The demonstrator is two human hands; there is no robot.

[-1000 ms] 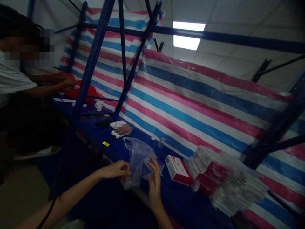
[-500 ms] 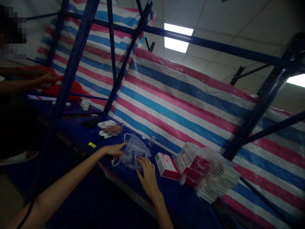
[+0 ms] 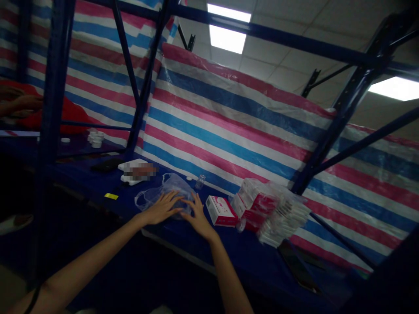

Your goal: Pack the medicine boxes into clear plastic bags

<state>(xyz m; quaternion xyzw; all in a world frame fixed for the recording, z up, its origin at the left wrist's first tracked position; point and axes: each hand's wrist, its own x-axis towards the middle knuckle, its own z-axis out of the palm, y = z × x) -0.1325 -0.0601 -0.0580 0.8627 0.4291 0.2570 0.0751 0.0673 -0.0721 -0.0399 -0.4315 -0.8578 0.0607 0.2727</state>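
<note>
A thin clear plastic bag (image 3: 178,183) with loop handles lies spread on the blue tabletop (image 3: 229,248). Flat on its near part rests my left hand (image 3: 163,208), fingers stretched out to the right. My right hand (image 3: 197,216) touches the bag's right side with its fingers spread, and the fingertips of both hands come close together. Neither hand grips anything. To the right of my right hand sits a red and white box (image 3: 221,211). Behind the bag stand a small clear jar (image 3: 200,182) and a white cap (image 3: 189,178).
Plastic-wrapped red and white boxes (image 3: 253,200) and a wrapped white stack (image 3: 283,213) stand at the right, near a dark phone (image 3: 299,266). A yellow label (image 3: 111,196) lies left. Blue rack posts (image 3: 54,131) frame the table. Another person's hands (image 3: 24,104) work on red fabric (image 3: 65,111).
My left hand has moved right, onto the bag, and the hands are closer together. The bag lies flatter. The camera view has turned a little to the right.
</note>
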